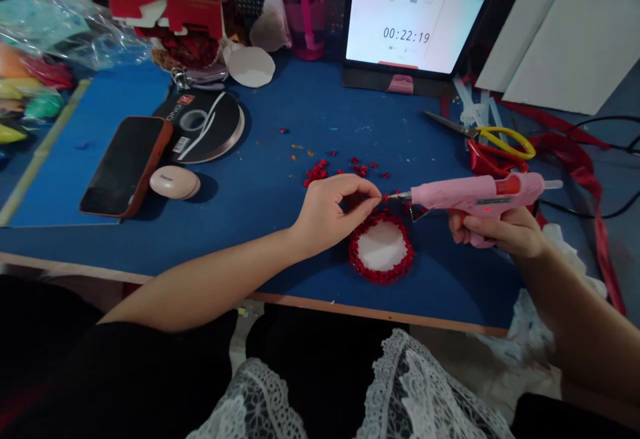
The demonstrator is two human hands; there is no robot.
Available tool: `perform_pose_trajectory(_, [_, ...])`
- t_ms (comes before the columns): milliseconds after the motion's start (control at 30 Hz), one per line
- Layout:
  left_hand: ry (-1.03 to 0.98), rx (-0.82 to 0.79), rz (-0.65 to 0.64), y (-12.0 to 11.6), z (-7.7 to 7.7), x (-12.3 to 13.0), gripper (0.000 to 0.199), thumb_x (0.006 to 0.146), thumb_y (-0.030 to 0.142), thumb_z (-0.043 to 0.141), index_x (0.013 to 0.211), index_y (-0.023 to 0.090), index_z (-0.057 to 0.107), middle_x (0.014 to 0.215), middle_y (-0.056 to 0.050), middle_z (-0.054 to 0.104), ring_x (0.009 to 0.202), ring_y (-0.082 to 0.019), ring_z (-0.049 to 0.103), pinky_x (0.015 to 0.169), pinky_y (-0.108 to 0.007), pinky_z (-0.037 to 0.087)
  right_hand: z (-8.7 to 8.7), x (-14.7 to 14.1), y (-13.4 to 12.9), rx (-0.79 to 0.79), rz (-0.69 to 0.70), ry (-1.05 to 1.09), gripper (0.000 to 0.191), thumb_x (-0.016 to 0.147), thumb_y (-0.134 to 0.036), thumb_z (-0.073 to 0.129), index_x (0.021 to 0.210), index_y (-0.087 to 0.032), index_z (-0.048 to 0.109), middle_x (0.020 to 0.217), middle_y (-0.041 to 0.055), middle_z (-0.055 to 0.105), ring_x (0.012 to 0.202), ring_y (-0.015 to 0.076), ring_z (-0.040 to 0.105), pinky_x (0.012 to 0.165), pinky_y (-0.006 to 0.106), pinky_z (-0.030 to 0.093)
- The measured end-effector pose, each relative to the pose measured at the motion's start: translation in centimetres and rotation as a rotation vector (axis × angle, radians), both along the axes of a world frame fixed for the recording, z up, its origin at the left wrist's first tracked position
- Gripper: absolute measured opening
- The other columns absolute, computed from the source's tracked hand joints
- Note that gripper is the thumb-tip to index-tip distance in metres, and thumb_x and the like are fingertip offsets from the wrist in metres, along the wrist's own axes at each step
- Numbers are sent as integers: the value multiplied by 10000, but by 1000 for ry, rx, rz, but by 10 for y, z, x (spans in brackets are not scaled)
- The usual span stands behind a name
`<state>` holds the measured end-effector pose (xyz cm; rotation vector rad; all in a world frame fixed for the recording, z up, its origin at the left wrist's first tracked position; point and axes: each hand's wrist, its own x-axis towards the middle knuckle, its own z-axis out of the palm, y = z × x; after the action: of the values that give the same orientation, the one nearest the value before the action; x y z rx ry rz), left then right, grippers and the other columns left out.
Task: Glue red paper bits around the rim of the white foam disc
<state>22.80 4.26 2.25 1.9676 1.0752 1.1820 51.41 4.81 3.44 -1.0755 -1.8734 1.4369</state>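
In my right hand (500, 229) is a pink hot glue gun (450, 193), its metal nozzle pointing left and a clear glue stick jutting from the back. My left hand (337, 209) pinches a small red piece (385, 197) between thumb and forefinger, right at the nozzle tip. Just below lies a white disc (383, 244) ringed with small red pieces (383, 273). More loose red pieces (317, 173) are scattered on the blue table behind my left hand.
Scissors (480, 137) with yellow and red handles lie behind the glue gun. A phone (125, 165), a pale case (175, 182) and a ribbon spool (210, 122) sit at the left. A tablet (420, 12) showing a timer stands at the back. Red ribbon (575, 159) trails on the right.
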Motion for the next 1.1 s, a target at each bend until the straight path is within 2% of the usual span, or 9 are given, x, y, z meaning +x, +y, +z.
perform_pose_trajectory(233, [-142,-158,-33,1,-2,1,63,826,176,642,801,165,698,737,0,706,607,-81,607,597,-197,516,1,0,-1,4,5,9,348,850,-452,651,641,-174,667,567,43,649,489,140,596,427,235,469])
perform_pose_trajectory(433, [-275,-281,-41,2,-4,4,38,808,171,658,792,163,691,697,13,681,555,-58,560,553,-177,485,-2,1,-1,-11,11,23,300,866,-430,645,687,-191,682,589,30,653,498,126,587,416,223,434])
perform_pose_trajectory(600, [-278,-310,-53,1,-5,4,39,804,185,667,786,163,694,703,5,684,559,-64,559,557,-186,491,-4,4,-2,-45,-24,-18,269,859,-447,651,696,-238,695,601,26,654,513,143,594,438,250,462])
perform_pose_trajectory(800, [-354,-339,-56,2,-3,4,26,796,167,673,784,159,695,663,16,654,539,-51,542,528,-166,467,4,-3,-3,16,-50,-60,292,810,-425,711,652,-182,682,552,41,657,430,107,553,344,197,389])
perform_pose_trajectory(933, [-450,-361,-64,5,-6,3,73,791,220,723,790,150,703,666,7,662,530,-50,556,519,-158,476,9,-4,-2,-12,-144,-43,335,759,-473,752,660,-158,694,522,50,654,391,103,550,320,176,386])
perform_pose_trajectory(1100, [-517,-378,-76,7,-9,3,74,789,224,746,792,159,710,691,6,681,544,-45,578,520,-139,491,9,2,1,0,-174,35,358,758,-495,755,639,-163,694,528,57,652,431,127,600,365,189,451])
